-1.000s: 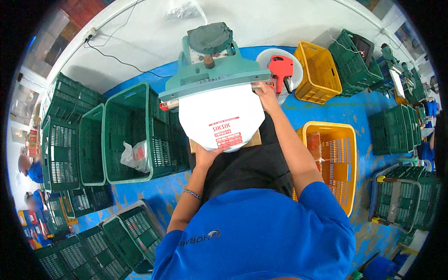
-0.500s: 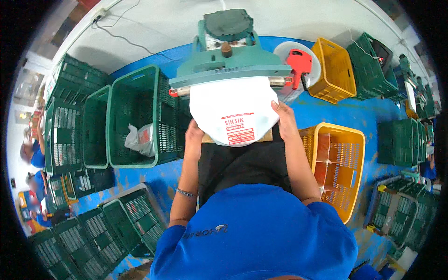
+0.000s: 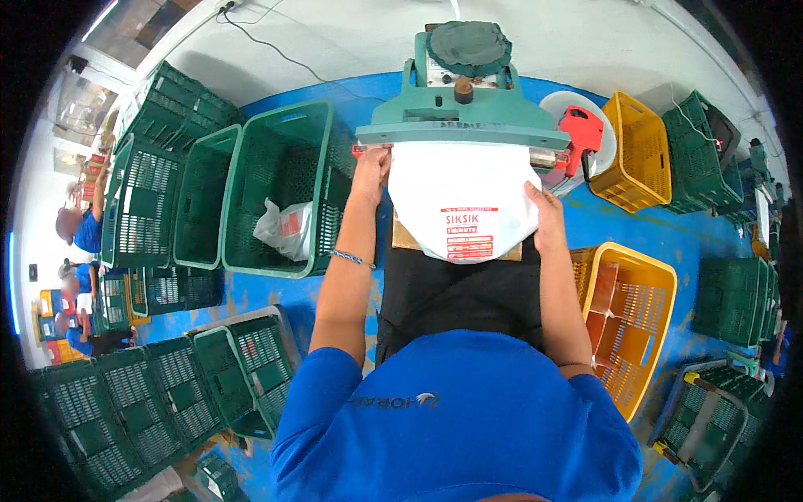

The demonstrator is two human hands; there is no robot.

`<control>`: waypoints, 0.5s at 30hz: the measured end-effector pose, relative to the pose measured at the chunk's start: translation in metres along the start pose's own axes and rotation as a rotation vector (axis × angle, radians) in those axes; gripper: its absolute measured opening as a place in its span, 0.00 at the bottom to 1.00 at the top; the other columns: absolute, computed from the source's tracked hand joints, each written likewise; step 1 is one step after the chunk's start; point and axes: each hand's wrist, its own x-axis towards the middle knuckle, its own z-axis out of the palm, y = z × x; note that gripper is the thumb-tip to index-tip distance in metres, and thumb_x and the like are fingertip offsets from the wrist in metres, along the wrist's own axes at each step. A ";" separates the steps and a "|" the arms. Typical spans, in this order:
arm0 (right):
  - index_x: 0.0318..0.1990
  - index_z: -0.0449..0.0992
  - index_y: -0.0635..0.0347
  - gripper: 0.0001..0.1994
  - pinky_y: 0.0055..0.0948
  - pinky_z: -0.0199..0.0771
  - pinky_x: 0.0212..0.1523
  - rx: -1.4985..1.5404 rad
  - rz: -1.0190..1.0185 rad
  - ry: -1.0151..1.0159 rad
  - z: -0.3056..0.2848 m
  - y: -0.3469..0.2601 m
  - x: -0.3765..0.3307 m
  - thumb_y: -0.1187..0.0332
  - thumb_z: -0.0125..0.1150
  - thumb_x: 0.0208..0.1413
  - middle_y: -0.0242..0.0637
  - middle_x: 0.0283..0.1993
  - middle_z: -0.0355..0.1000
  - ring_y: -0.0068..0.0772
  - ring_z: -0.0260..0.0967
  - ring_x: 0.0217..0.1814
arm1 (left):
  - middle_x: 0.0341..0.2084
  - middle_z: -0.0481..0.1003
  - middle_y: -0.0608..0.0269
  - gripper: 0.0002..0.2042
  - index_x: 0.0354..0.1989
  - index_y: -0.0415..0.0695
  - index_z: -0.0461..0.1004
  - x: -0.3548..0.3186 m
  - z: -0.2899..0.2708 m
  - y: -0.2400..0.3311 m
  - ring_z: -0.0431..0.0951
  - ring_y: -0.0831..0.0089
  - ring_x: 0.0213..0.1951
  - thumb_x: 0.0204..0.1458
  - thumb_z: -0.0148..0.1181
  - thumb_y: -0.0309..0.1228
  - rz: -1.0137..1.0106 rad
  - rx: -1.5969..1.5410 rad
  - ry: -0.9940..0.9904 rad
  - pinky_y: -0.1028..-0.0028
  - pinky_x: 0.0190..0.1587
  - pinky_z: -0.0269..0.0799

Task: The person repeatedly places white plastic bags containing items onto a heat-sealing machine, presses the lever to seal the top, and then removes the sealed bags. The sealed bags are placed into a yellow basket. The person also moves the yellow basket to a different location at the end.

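Note:
A white plastic bag with red print hangs full and rounded, its top edge under the long jaw of a green bag sealer. My left hand is closed at the bag's upper left corner, close below the jaw's left end; its fingertips are partly hidden. On the bag's right edge my right hand grips with the thumb on the front side, and its other fingers go behind the bag. Below the bag shows a strip of brown board, just above my black-covered lap.
A green crate at left holds another white bag. By my right arm stands a yellow crate with red-and-white packs. A red handheld tool is beside the sealer. Stacked green crates are at far left, with people beyond.
My left hand has gone up from the bag's lower left side to its upper left corner. My right hand stays on the right edge. The whole view has shifted a little.

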 end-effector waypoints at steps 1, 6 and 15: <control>0.47 0.75 0.67 0.17 0.24 0.70 0.42 -0.028 0.022 -0.004 0.003 -0.003 -0.002 0.64 0.64 0.54 0.36 0.41 0.77 0.24 0.73 0.40 | 0.27 0.70 0.67 0.14 0.48 0.43 0.70 -0.013 0.002 0.002 0.70 0.76 0.33 0.57 0.45 0.34 0.007 -0.111 -0.049 0.73 0.39 0.66; 0.46 0.77 0.66 0.14 0.23 0.68 0.43 -0.284 -0.217 -0.192 0.016 -0.016 -0.029 0.65 0.62 0.57 0.33 0.39 0.76 0.21 0.70 0.39 | 0.41 0.73 0.64 0.19 0.55 0.41 0.65 -0.099 0.029 0.000 0.72 0.71 0.47 0.61 0.49 0.41 -0.024 -0.530 -0.010 0.68 0.52 0.67; 0.42 0.78 0.69 0.11 0.25 0.68 0.43 -0.381 -0.295 -0.066 0.014 -0.021 -0.083 0.70 0.57 0.58 0.32 0.40 0.75 0.21 0.69 0.40 | 0.43 0.76 0.52 0.18 0.48 0.33 0.70 -0.167 0.034 -0.013 0.74 0.63 0.46 0.56 0.57 0.36 0.076 0.502 0.284 0.64 0.52 0.66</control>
